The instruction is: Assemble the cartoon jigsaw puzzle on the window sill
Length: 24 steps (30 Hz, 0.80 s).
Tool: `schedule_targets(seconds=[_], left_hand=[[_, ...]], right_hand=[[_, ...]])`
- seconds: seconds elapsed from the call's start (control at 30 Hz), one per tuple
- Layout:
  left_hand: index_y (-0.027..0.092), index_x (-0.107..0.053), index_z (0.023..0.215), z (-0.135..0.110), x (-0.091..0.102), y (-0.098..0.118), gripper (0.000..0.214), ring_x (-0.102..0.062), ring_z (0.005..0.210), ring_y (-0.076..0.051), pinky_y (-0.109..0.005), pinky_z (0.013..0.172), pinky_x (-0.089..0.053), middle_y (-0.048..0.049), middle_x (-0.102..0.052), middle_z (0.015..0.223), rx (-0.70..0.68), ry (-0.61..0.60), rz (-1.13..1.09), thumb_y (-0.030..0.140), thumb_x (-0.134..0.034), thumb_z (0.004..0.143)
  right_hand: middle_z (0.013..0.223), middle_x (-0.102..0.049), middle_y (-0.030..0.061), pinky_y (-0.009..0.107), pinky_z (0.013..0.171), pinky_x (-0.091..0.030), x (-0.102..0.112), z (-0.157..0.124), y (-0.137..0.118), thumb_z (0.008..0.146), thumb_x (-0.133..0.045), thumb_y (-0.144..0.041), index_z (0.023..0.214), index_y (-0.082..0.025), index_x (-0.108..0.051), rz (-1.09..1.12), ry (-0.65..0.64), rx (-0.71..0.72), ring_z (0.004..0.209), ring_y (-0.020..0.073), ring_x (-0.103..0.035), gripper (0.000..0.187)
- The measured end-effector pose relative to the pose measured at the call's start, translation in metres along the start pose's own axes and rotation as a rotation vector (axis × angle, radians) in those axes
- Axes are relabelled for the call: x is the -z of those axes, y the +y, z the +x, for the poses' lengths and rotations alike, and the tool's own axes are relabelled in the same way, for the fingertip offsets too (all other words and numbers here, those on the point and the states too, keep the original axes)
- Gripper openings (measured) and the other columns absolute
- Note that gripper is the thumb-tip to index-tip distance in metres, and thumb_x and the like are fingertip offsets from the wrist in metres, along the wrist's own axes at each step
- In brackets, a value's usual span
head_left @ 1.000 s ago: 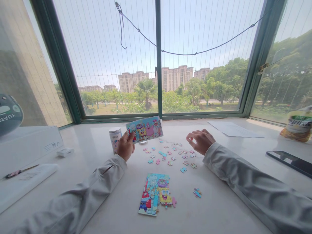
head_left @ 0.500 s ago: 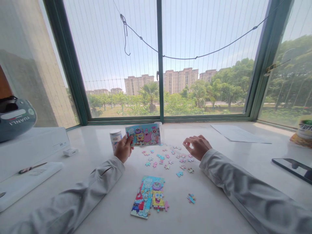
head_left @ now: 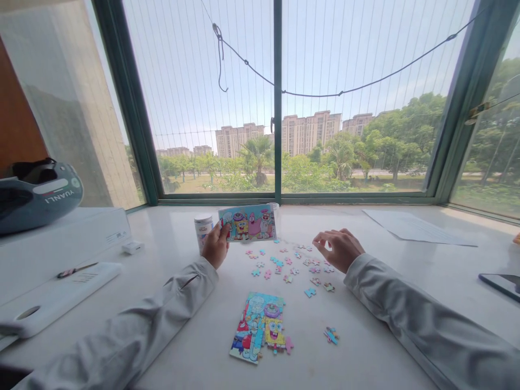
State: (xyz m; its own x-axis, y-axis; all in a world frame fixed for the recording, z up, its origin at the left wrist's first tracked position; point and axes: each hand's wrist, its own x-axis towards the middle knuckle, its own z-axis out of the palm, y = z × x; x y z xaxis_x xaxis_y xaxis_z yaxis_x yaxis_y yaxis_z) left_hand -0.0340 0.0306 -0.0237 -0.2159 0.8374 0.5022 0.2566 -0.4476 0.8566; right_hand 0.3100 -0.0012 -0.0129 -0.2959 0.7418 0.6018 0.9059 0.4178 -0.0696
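My left hand (head_left: 215, 246) is closed on the left end of a picture card (head_left: 254, 223), holding it up with its cartoon picture facing me. Over the far right of the loose puzzle pieces (head_left: 278, 262) hovers my right hand (head_left: 340, 248); its fingers are loosely bent, with nothing visible in them. Nearer to me lies a partly joined jigsaw puzzle (head_left: 257, 327), showing a yellow square character and a blue-green one. A small cluster of pieces (head_left: 331, 335) sits to the right of it.
Behind my left hand stands a white canister (head_left: 203, 225). At the left are a white box (head_left: 93, 225) bearing a dark headset (head_left: 44, 192), a small white case (head_left: 132, 247) and a white slab (head_left: 73, 287) with a pen. Paper (head_left: 414, 227) and a phone (head_left: 501, 284) lie right.
My view has turned slightly left, so everything sits farther right in the picture. Both hands keep about the same pose, and the card stays in my left hand.
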Motion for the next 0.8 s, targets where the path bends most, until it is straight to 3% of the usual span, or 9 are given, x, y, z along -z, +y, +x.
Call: schedule_targets(seconds=[0.33, 0.8], left_hand=[[0.018, -0.056, 0.091, 0.0009, 0.0002, -0.003, 0.036, -0.043, 0.038, -0.008, -0.021, 0.039, -0.036, 0.0056, -0.047, 0.055, -0.135, -0.016, 0.112, 0.053, -0.044, 0.09], [0.018, -0.058, 0.1, -0.0049, -0.0009, 0.004, 0.04, -0.045, 0.039, -0.01, -0.023, 0.041, -0.036, 0.005, -0.048, 0.054, -0.156, -0.065, 0.169, 0.053, -0.04, 0.092]], right_hand=[[0.075, -0.069, -0.0037, 0.034, 0.08, -0.035, -0.0008, 0.0005, -0.0022, 0.089, -0.051, -0.036, 0.081, -0.026, -0.069, 0.008, -0.029, -0.015, 0.069, 0.015, -0.059, 0.022], [0.072, -0.069, -0.0021, 0.036, 0.077, -0.038, -0.0028, 0.0001, -0.0001, 0.089, -0.051, -0.039, 0.082, -0.027, -0.069, 0.031, -0.02, -0.021, 0.063, 0.0154, -0.059, 0.024]])
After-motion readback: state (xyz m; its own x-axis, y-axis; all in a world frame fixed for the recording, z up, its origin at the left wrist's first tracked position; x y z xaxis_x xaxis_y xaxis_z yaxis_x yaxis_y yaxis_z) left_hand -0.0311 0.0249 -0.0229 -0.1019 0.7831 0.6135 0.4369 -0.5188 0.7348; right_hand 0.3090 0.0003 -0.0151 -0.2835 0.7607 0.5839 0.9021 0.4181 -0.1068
